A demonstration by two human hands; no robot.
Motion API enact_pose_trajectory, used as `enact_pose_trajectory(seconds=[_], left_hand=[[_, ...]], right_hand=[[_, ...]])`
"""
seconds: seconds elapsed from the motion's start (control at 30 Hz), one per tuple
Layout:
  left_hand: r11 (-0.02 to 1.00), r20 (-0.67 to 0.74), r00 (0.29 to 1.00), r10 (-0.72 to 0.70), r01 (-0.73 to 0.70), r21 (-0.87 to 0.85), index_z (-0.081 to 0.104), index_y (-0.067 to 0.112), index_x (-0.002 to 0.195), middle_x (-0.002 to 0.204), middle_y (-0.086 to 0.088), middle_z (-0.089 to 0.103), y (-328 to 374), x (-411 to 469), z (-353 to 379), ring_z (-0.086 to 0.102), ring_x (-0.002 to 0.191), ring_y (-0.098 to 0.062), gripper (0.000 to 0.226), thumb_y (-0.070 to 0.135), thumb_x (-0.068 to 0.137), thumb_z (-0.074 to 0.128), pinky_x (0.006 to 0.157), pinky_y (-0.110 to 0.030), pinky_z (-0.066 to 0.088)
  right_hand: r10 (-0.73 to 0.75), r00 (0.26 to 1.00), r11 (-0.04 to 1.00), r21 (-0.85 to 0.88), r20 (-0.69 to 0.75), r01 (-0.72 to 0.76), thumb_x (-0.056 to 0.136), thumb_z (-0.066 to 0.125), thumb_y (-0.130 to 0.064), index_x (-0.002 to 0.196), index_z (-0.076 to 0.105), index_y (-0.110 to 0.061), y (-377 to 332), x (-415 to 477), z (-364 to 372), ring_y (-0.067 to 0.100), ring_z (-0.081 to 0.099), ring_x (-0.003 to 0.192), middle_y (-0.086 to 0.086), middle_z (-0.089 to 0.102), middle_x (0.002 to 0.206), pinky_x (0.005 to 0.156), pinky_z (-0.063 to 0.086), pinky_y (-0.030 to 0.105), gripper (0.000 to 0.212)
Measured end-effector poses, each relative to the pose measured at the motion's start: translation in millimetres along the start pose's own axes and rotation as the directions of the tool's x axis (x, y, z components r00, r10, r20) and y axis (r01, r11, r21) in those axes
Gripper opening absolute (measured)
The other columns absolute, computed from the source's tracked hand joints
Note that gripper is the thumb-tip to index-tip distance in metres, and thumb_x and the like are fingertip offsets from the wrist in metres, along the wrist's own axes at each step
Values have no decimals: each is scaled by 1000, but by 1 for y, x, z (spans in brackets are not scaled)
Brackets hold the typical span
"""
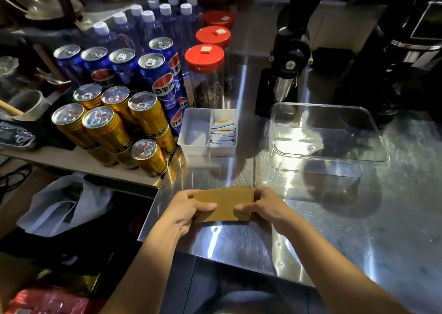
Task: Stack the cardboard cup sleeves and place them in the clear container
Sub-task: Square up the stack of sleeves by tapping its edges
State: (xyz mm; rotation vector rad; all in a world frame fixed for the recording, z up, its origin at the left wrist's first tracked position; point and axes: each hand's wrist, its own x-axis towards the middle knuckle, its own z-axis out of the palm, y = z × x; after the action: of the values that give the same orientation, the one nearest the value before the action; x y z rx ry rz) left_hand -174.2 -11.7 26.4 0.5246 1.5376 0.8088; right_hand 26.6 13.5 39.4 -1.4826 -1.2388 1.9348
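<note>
The left hand (189, 208) pinches the left end of a flat brown cardboard cup-sleeve stack (224, 205), thumb lying across the front face and fingers tucked behind; the right hand (259, 207) grips the right end the same way, thumb tip meeting the cardboard near its middle. Both hands are closed on the sleeves, holding them just above the near edge of the shiny stainless-steel counter (334, 230). How many sleeves are in the bundle cannot be told; only a slightly offset top edge hints at more than one.

The clear rectangular plastic container (373, 132) stands empty on the counter, farther away and to the right of the hands, well apart from them. To the left of it sits a small white divided tray (191, 132) holding sachets, and beyond that a cluster of gold and blue drink cans (143, 112).

The step in hand looks like squaring the stack. To do it well, the edges should probably be tapped or nudged flush between the thumbs and fingers, with even pressure at both ends so the sleeves do not fan or bow. Once aligned, a firm pinch would let the bundle travel far-right and go down flat inside the container without catching its rim or scattering loose.
</note>
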Motion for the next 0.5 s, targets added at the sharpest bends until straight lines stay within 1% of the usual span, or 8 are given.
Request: enact_pose_trajectory(seconds=[0.07,0.1,0.17,0.23,0.3,0.37,0.43,0.5], left_hand=[[999,43,998,43,-42,-21,64,6,91,89,-13,70,1,-2,6,67,81,-25,36,-5,59,77,53,-24,54],[998,67,996,67,-66,-17,65,6,91,88,-12,71,2,-2,9,68,80,-25,34,-3,60,77,55,-25,55],[993,117,986,121,-120,-12,67,6,93,86,-9,73,5,-4,17,71,77,-22,33,-1,62,77,60,-29,57],[981,150,969,194,-195,-10,67,8,97,89,-9,73,5,-6,29,70,82,-24,36,0,63,77,66,-31,59],[958,147,949,278,-285,28,61,8,108,98,-8,70,3,-6,45,67,90,-20,47,-1,65,76,67,-22,55],[931,116,930,348,-358,73,52,14,117,114,-10,61,-1,-4,62,60,101,-18,58,-3,66,74,73,-17,53],[893,120,899,422,-435,116,49,25,111,128,-9,52,-4,-3,77,53,112,-19,59,-4,66,74,90,-25,50],[861,152,872,466,-486,149,51,32,102,137,-6,46,-6,-2,88,51,118,-21,56,-4,65,75,101,-35,45]], right_hand=[[-22,1000,999,25,-20,23,69,74,1,94,63,2,3,-4,-5,8,66,52,3,69,65,42,48,17,27],[-39,998,999,11,-51,40,68,75,0,94,63,-1,5,-5,-8,6,66,53,3,68,70,43,48,16,29],[-88,987,996,-41,-133,83,65,77,-2,86,63,-9,8,-6,-16,2,65,54,3,66,75,46,48,15,26],[-148,967,988,-67,-208,136,63,79,-2,81,61,-12,13,-9,-26,0,63,53,4,65,76,47,48,14,28],[-197,941,980,-81,-276,181,61,80,-2,85,61,-11,18,-14,-37,1,64,58,6,66,79,50,49,15,31],[-225,912,974,-90,-341,207,61,79,-1,91,60,-8,24,-19,-47,12,64,70,11,66,86,61,53,23,36],[-255,878,967,-106,-405,231,61,78,2,95,59,-7,29,-23,-56,19,62,77,14,66,90,68,53,27,40],[-277,852,961,-114,-444,253,61,78,4,94,58,-10,35,-27,-65,17,61,75,11,65,89,62,52,18,41]])
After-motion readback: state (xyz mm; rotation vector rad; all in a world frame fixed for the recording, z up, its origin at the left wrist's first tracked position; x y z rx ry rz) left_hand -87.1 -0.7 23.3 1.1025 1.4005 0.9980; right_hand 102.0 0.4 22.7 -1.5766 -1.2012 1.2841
